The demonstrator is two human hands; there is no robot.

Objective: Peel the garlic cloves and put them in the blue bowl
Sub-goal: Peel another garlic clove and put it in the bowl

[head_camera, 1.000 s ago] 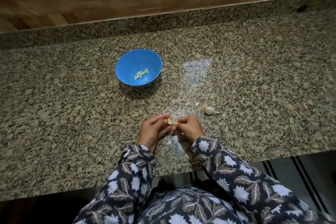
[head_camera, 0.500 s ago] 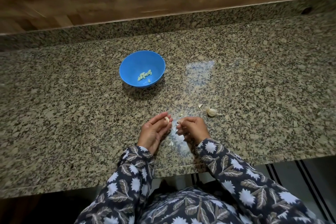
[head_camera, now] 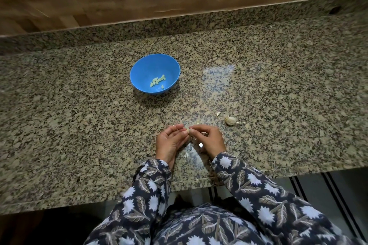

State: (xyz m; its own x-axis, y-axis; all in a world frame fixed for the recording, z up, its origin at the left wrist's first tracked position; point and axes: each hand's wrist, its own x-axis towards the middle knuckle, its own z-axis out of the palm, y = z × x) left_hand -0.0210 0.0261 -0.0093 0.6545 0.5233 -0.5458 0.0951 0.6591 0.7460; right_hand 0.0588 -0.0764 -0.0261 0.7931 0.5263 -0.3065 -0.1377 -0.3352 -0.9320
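Note:
A blue bowl (head_camera: 139, 77) stands on the granite counter with several peeled garlic cloves (head_camera: 157, 81) lying in it. Nearer the counter's front edge, my left hand (head_camera: 170, 141) and my right hand (head_camera: 209, 138) meet fingertip to fingertip. Between them they pinch one small garlic clove (head_camera: 188, 130). Most of that clove is hidden by the fingers. What is left of the garlic bulb (head_camera: 230, 120), with its thin stem, lies to the right of my right hand. A loose clove (head_camera: 218, 114) sits just beyond it.
Bits of pale garlic skin (head_camera: 186, 153) lie on the counter between and below my wrists. The granite counter (head_camera: 79, 125) ends in a front edge close to my body. A granite upstand and a wooden wall close off the back.
Half a second ago my hands were slightly apart, the clove at the left fingertips. Now the fingertips are together again on the clove. The bowl and bulb have not moved.

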